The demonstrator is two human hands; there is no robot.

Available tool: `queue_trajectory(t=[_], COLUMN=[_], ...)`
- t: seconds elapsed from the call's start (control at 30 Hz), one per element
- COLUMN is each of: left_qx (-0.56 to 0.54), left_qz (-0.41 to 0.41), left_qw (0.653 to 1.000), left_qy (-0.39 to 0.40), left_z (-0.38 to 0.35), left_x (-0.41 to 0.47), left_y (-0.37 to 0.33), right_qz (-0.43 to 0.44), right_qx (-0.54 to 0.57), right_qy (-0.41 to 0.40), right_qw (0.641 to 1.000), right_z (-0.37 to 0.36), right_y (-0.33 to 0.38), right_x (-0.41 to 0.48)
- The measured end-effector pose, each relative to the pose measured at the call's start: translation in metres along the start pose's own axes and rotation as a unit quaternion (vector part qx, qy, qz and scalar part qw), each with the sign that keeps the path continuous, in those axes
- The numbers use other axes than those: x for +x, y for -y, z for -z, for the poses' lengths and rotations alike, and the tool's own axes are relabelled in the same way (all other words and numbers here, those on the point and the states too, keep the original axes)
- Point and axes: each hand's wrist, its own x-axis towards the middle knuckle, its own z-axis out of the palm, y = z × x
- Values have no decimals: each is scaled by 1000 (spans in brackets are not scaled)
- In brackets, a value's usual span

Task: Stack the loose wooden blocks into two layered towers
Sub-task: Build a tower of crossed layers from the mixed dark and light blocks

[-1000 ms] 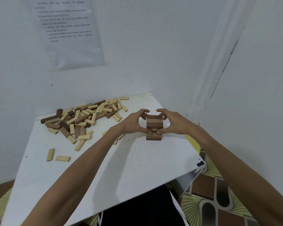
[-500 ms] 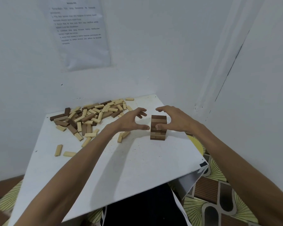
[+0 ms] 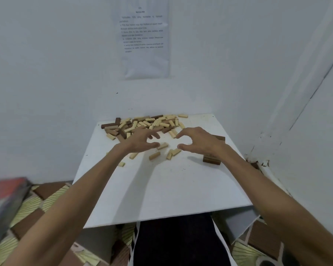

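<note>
- The white surface stretches out from my lap, and both my forearms reach across it.
- On the outer side of my right wrist stands the one low tower, built of dark layers. My wrist hides its middle, so I cannot tell whether my skin touches it.
- My right hand and left hand hover side by side, fingers loosely curved and spread, gripping nothing.
- Below and between them lie a few pale loose blocks, each apart from the others.
- Just past my fingertips the main pile sprawls to the far edge, pale and dark pieces mixed.
- The main danger, I think, is my right arm: swinging it outward or pulling it back carelessly would clip the tower and topple it.
- Raking hard at the pile could also push blocks over the far edge.
- No second tower has been begun.
</note>
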Motion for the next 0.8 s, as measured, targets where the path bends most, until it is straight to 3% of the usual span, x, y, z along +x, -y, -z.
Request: queue_trajectory(t=[0.13,0.37,0.67,0.8], left_qx=[27,-21,-81,-52], left_qz=[43,113,230,273], left_qw=[998,987,951,937], left_qy=[-30,-114,-190,-213], left_z=[11,16,-14,-29], left_x=[-17,-36,9,27], left_y=[21,54,73,84], right_qz=[33,50,63,83], right_qx=[-9,-10,-33,-42], right_qy=[21,58,68,57], right_qw=[999,997,995,994], right_z=[-17,-50,-80,-89], right_y=[23,43,42,43], right_x=[18,71,145,169])
